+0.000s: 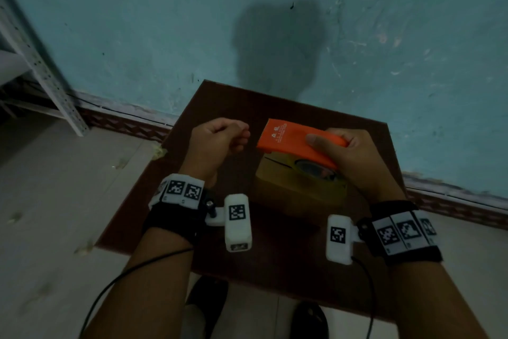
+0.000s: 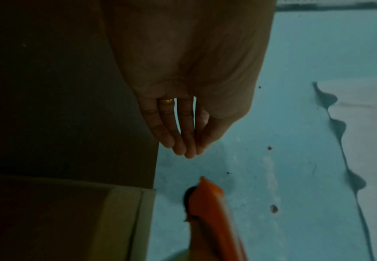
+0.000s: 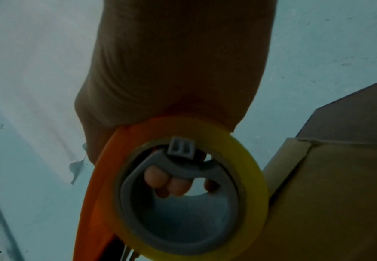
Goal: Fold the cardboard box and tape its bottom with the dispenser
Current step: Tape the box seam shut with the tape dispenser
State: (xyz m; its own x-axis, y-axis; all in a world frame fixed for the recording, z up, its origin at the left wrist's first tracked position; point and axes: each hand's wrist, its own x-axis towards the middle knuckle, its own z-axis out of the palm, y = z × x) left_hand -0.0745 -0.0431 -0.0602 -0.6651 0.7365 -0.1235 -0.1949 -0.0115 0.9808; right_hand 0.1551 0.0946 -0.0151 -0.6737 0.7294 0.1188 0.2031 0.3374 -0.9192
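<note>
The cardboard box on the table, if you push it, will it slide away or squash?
Probably it slides. The cardboard box looks small and likely empty, resting on the smooth dark table with neither hand on it. It may dent a bit under pressure, being thin board with a flap seam still showing. The right hand holds only the orange dispenser.

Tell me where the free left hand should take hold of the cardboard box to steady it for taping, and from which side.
Grip the cardboard box by its left side wall, coming in from the left with the left hand. That side is bare, while the right hand holds the orange tape dispenser above the box's top and right, so a left approach probably stays clear of it.
</note>
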